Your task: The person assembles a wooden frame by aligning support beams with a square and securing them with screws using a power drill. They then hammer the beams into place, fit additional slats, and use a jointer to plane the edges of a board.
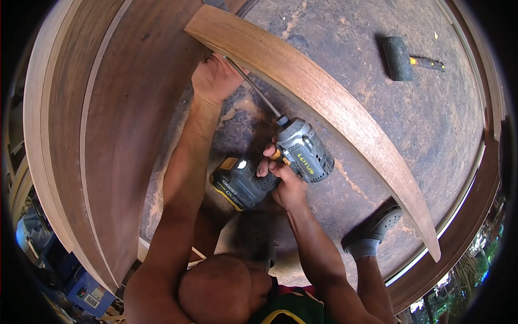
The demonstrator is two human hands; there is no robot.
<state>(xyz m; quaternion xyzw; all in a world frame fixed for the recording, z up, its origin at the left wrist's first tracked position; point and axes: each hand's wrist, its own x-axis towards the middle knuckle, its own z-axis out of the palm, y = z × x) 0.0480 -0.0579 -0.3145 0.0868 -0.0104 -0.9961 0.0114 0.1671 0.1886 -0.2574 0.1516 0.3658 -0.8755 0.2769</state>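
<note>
My right hand (288, 186) is wrapped round the grip of a grey and black Lotus cordless driver (308, 150), with fingers by its trigger. Its long bit (253, 88) points up and left towards a curved wooden piece (329, 97). Near the bit's tip, my left hand (217, 78) is closed beside the upper-left end of that piece. What its fingers hold is hidden. The driver's battery (237, 183) is at the lower left of my right hand.
A black mallet (398, 59) lies on the stained surface (345, 32) at the upper right. Tall curved wooden panels (124, 108) stand on the left. A foot in a grey clog (384, 222) is at the lower right. A blue box (89, 291) is at the lower left.
</note>
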